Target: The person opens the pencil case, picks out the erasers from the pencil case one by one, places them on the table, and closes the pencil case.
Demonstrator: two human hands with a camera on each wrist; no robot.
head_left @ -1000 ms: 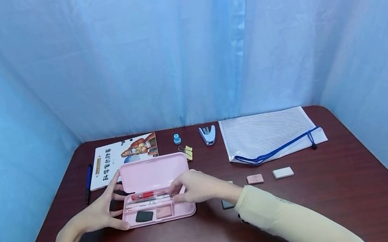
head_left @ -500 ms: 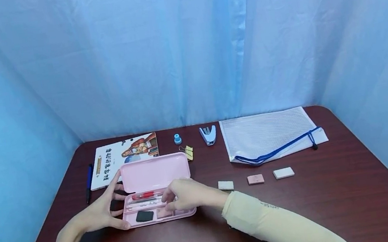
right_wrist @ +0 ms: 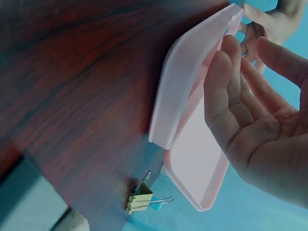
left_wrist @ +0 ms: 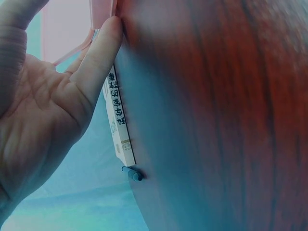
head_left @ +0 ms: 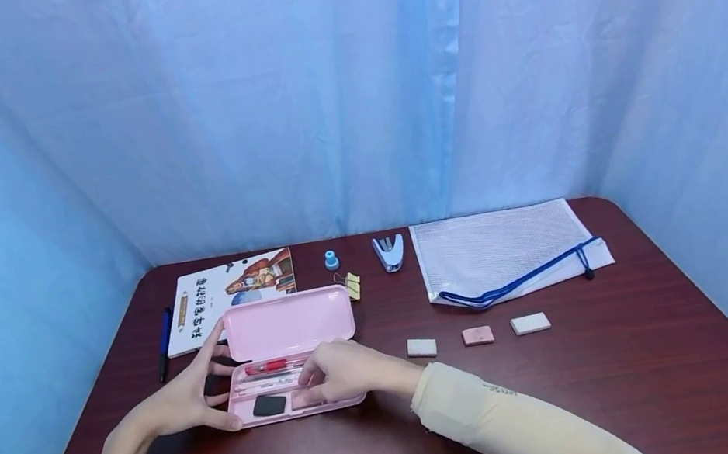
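Pink eraser (head_left: 300,400) in pencil case (head_left: 289,326), part-hidden, 8 o'clock of R hand (head_left: 343,371); fingers bent, can't tell if gripping. L hand (head_left: 181,399) spread wide, touching case at its 3 o'clock.

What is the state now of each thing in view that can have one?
Pencil case: open, lid raised
Book: closed, lying flat
Mesh bag: lying flat, closure unclear
Stapler: open or shut unclear
Binder clip: handles spread apart
Blue pen: lying flat, cap unclear

High forward-down head view, 2 close wrist views, shared pink case (head_left: 289,329)
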